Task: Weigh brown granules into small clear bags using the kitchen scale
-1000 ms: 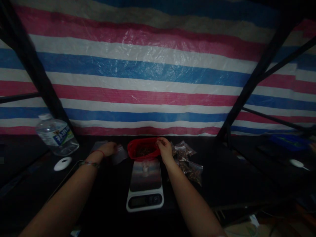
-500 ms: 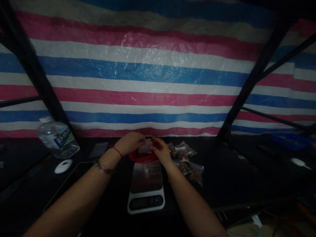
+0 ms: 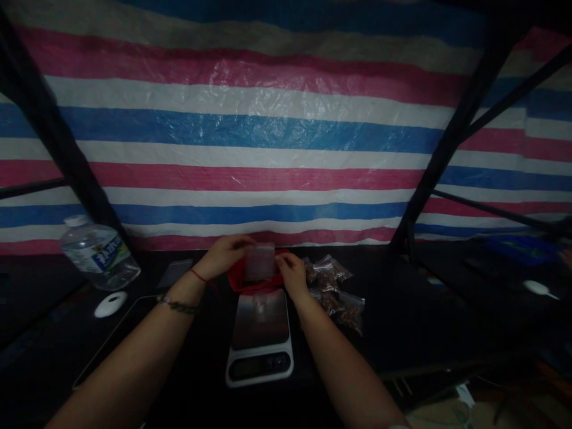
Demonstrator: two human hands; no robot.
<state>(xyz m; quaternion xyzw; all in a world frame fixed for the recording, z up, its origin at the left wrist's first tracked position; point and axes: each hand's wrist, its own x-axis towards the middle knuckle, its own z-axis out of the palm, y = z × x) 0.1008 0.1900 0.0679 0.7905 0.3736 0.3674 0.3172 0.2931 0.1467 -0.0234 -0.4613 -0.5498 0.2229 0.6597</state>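
Note:
A small clear plastic zip bag (image 3: 260, 262) stands upright between my hands, over a red plastic bag (image 3: 236, 281). My left hand (image 3: 230, 253) pinches its upper left side, and my right hand (image 3: 292, 275) pinches its right edge. The fingertips are partly blurred in the dim light. Directly in front of the red bag lies a white kitchen scale (image 3: 261, 333) with a shiny metal plate, which carries nothing but reflections. Several filled zip bags (image 3: 330, 286) with brown bits inside lie to the right of my right hand.
On the left are a large clear bottle (image 3: 100, 253), a white oval object (image 3: 111, 304), flat clear bags (image 3: 174, 273) and a dark flat panel with a pale edge. Black frame posts (image 3: 424, 185) rise before a striped tarp (image 3: 250, 131). A blue tray (image 3: 521, 250) is at right.
The clear bag has risen and now faces me, spread out between my hands. My left hand has shifted slightly left, away from the right. The view has turned a little.

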